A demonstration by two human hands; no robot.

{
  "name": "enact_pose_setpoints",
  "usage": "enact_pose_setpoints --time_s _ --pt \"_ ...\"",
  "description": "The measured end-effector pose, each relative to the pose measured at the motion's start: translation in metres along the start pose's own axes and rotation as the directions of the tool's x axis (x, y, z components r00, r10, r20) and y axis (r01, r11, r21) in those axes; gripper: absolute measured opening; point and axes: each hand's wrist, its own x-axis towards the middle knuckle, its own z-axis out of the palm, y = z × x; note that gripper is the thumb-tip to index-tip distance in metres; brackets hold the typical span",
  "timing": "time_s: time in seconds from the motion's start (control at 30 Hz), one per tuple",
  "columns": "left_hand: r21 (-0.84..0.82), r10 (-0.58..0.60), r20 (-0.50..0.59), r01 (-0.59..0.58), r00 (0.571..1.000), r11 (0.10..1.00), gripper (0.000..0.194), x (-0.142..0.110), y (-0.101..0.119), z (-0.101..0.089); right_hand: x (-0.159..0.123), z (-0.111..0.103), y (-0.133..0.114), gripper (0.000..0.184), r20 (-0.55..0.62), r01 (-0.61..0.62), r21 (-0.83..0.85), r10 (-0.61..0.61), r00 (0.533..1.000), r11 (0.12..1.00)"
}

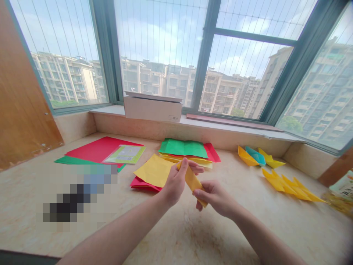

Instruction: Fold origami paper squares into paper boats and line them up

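Note:
Between my two hands, above the counter, is a narrow folded strip of yellow paper (193, 181), held at a slant. My left hand (178, 180) grips its upper end, thumb on top and fingers behind. Its lower end is pinched by my right hand (211, 197), with the thumb on the near face. Just behind my left hand lies a stack of yellow paper (154, 170) over red paper (145, 184). Farther back is a pile of creased sheets, with green paper (183, 148) on top and red and yellow beneath.
On the right stand folded paper boats: an orange one (247, 156), a blue one (255, 156) and several yellow ones (292, 187). Red sheets (102, 149) and a clear packet (125, 154) lie at left, near a pixelated patch. A white box (153, 107) rests on the sill.

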Motion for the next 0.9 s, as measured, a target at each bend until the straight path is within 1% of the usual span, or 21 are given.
enact_pose_setpoints --time_s 0.1,0.17,0.2,0.27,0.3,0.37,0.4,0.43,0.5,0.6,0.67,0.77,0.9 --pt "-0.082 -0.002 -0.059 -0.003 0.998 0.997 0.051 0.003 0.002 -0.001 -0.001 0.000 -0.004 0.043 -0.053 0.040 -0.063 -0.043 0.998 0.997" --pt "-0.091 -0.002 -0.056 -0.003 0.998 0.996 0.051 0.004 0.004 -0.003 0.000 0.000 -0.004 0.043 -0.093 0.066 -0.063 -0.072 0.993 0.996" --pt "-0.072 -0.008 -0.030 0.006 1.000 0.997 0.050 0.004 0.005 -0.003 0.001 0.001 -0.002 0.043 -0.114 0.081 -0.045 -0.085 0.990 0.996" --pt "0.018 -0.056 0.080 0.055 0.995 0.998 0.049 0.003 0.004 -0.004 0.004 0.002 0.003 0.043 -0.153 0.110 0.009 -0.107 0.982 0.994" --pt "0.076 -0.099 0.154 0.089 0.983 0.993 0.050 0.002 0.003 -0.003 0.005 0.002 0.005 0.044 -0.165 0.121 0.040 -0.112 0.980 0.992" --pt "0.174 -0.198 0.289 0.153 0.936 0.973 0.054 0.000 -0.002 -0.003 0.007 0.003 0.009 0.046 -0.166 0.124 0.087 -0.109 0.980 0.988" --pt "0.185 -0.217 0.319 0.164 0.923 0.969 0.057 -0.001 -0.006 -0.002 0.008 0.003 0.010 0.048 -0.160 0.119 0.102 -0.102 0.982 0.988" --pt "0.192 -0.221 0.321 0.166 0.921 0.967 0.058 -0.002 -0.009 -0.002 0.008 0.002 0.010 0.050 -0.153 0.115 0.110 -0.097 0.983 0.987" --pt "0.205 -0.230 0.286 0.175 0.930 0.963 0.060 -0.003 -0.014 -0.002 0.008 0.002 0.009 0.052 -0.131 0.107 0.108 -0.093 0.987 0.988" --pt "0.195 -0.202 0.162 0.169 0.966 0.966 0.060 -0.002 -0.015 -0.003 0.005 0.001 0.005 0.053 -0.074 0.103 0.060 -0.099 0.992 0.993" --pt "0.128 -0.177 0.095 0.164 0.980 0.978 0.058 0.000 -0.011 -0.003 0.003 0.001 0.004 0.053 -0.028 0.094 0.022 -0.093 0.995 0.995" --pt "0.026 -0.141 0.035 0.141 0.989 0.990 0.055 0.004 -0.001 -0.005 0.001 0.002 0.005 0.054 0.013 0.072 -0.022 -0.072 0.997 0.997" --pt "0.031 -0.061 -0.052 0.063 0.997 0.998 0.053 0.010 0.010 -0.008 -0.002 0.003 0.003 0.055 -0.005 0.085 -0.094 -0.086 0.996 0.992"
